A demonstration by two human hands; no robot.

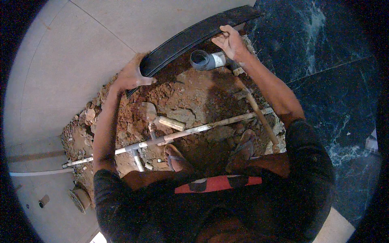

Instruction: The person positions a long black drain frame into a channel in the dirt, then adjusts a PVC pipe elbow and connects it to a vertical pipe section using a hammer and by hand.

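A long black strip with ridged edges (182,40) lies slantwise at the far side of the dug-up soil, against the pale tiled wall or floor. My left hand (133,77) grips its left end, thumb stretched along the near side and fingers partly hidden behind it. Near the strip's right end, my right hand (231,43) holds the near edge with curled fingers. Just below the strip, between my hands, is a grey pipe elbow (199,59) with its round mouth showing and a white sleeve (219,59) on its right.
A white pipe (198,128) crosses the soil before my sandalled feet, with a tee on its left part. A trowel (170,122) lies behind it. A hammer-like tool with a wooden handle (263,119) rests at right, beside dark marbled slabs (324,89). A brown spool (80,199) sits lower left.
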